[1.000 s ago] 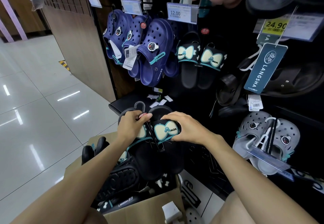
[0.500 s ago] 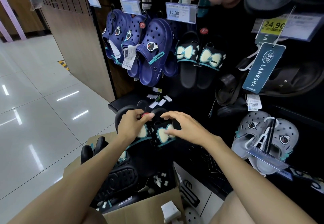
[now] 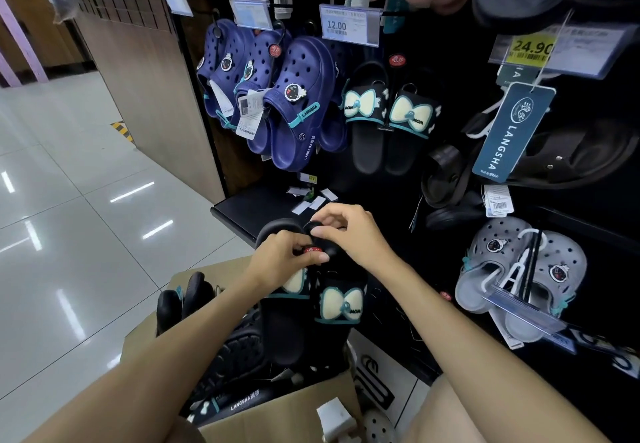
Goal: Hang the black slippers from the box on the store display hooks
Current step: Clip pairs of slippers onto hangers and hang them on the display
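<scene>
Above the open box [image 3: 277,415], both hands hold a pair of black slippers [image 3: 337,304] with cream bows, toes hanging down toward the other slippers packed inside. The left hand [image 3: 280,262] has its fingers [image 3: 317,258] curled, pinching the red tab at the top of the pair, and the right hand [image 3: 353,234] pinches the heel end just beside it with bent fingers. On the display [image 3: 450,172] above, a matching pair [image 3: 388,120] hangs beside blue clogs [image 3: 294,103], under a 12.00 price tag [image 3: 349,25].
</scene>
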A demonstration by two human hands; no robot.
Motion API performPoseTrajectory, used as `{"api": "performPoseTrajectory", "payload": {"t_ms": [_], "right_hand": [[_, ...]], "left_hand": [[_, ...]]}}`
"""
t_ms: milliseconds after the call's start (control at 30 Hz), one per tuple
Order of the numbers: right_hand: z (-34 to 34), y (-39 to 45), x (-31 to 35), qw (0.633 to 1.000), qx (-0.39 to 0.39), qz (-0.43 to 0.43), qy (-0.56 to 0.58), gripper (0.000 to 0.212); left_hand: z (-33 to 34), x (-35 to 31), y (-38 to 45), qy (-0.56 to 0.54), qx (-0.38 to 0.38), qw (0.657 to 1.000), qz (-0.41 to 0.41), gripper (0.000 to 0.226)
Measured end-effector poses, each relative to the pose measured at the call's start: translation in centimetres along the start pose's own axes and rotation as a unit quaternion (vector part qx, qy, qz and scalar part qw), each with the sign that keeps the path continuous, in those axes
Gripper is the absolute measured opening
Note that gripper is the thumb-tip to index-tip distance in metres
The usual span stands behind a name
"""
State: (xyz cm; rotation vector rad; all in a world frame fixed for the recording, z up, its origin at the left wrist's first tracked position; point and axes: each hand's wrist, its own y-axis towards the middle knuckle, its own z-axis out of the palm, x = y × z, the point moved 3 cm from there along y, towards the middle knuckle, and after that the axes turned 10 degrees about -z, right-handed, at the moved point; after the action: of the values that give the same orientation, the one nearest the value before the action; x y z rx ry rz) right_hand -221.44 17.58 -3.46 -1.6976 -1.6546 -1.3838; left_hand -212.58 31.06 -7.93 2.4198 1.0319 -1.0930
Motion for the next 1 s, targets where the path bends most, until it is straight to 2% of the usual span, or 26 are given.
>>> {"api": "performPoseTrajectory", "payload": {"t_ms": [100,200,267,367,433,500,567,633,700,800,900,1000], "right_hand": [[-0.2,0.0,-0.3,0.999,-0.034,0.014,-0.007,0.008],[-1.1,-0.2,-0.9,0.996,-0.082,0.033,-0.033,0.009],[-1.6,-0.4,-1.0,0.993,-0.099,0.042,-0.041,0.008],[-1.8,-0.6,-0.9,0.992,-0.111,0.043,-0.049,0.008],[-1.8,-0.6,-1.0,0.989,-0.127,0.045,-0.057,0.006],[-2.2,-0.6,-1.4,0.986,-0.152,0.055,-0.048,0.006],[-2.5,-0.7,-1.8,0.982,-0.174,0.065,-0.035,0.006],[-2.5,-0.7,-1.8,0.981,-0.179,0.065,-0.032,0.006],[-2.4,-0.8,-1.5,0.982,-0.177,0.059,-0.034,0.006],[-2.3,-0.8,-1.2,0.981,-0.182,0.054,-0.038,0.005],[-2.5,-0.8,-1.0,0.979,-0.191,0.052,-0.041,0.005],[-2.6,-0.9,-0.5,0.978,-0.197,0.049,-0.041,0.005]], "left_hand": [[0.2,-0.3,0.1,0.002,0.012,1.000,0.018,0.031],[0.2,-0.4,0.1,0.022,0.010,0.999,0.030,0.017],[0.2,-0.7,0.1,0.030,0.004,0.999,0.027,0.022],[0.5,-1.2,0.3,0.026,0.009,0.999,0.039,0.018],[0.9,-1.7,0.3,0.072,0.029,0.994,0.072,0.013],[1.1,-2.2,0.1,0.125,0.041,0.986,0.102,0.020],[0.9,-2.3,0.1,0.132,0.014,0.984,0.114,0.030],[0.3,-2.1,0.1,0.113,-0.038,0.987,0.106,0.034],[0.0,-1.8,0.1,0.078,-0.058,0.991,0.087,0.036],[0.3,-1.8,-0.2,0.045,-0.049,0.995,0.075,0.034],[1.0,-2.1,-0.3,0.068,-0.030,0.996,0.052,0.026],[1.1,-2.3,-0.3,0.062,-0.049,0.996,0.036,0.016]]}}
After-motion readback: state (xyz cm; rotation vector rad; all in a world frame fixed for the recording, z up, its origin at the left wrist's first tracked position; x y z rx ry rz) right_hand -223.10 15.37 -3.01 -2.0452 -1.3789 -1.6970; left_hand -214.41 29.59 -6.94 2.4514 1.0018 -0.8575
